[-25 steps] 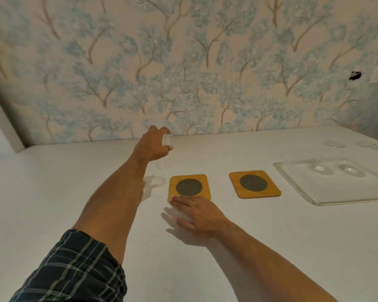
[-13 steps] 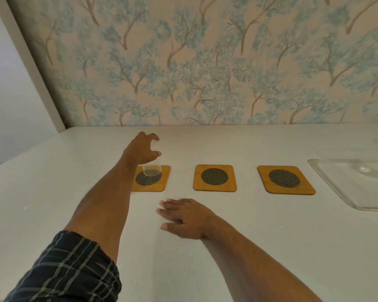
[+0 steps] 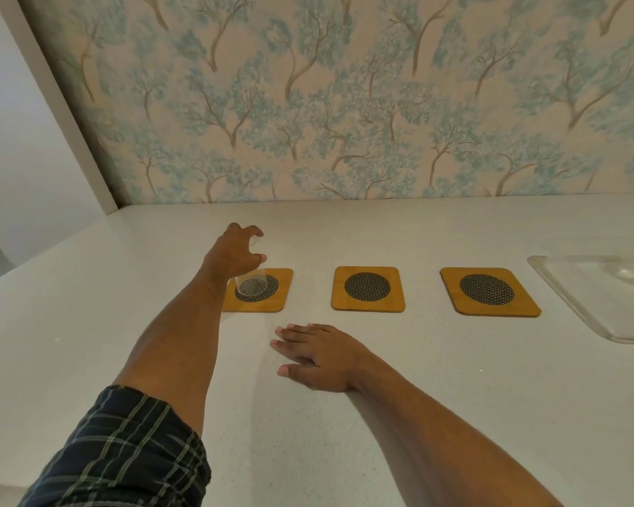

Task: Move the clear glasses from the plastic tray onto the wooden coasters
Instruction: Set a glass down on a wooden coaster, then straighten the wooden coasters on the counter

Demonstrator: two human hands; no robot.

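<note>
Now the left hand (image 3: 235, 252) has lowered its glass (image 3: 251, 283) onto the leftmost coaster (image 3: 282, 287), fingers still curled round the rim. Right hand (image 3: 319, 354) lies flat, empty; two coasters wait.

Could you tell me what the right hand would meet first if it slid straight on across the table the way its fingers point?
The right hand lies flat, fingers aimed left. Going straight on, it would probably meet the left forearm first, though depth is hard to judge. The left coaster sits farther back, off that line.

3 amber coasters (image 3: 368, 289) with black mesh; plaid sleeve (image 3: 125, 451).
</note>
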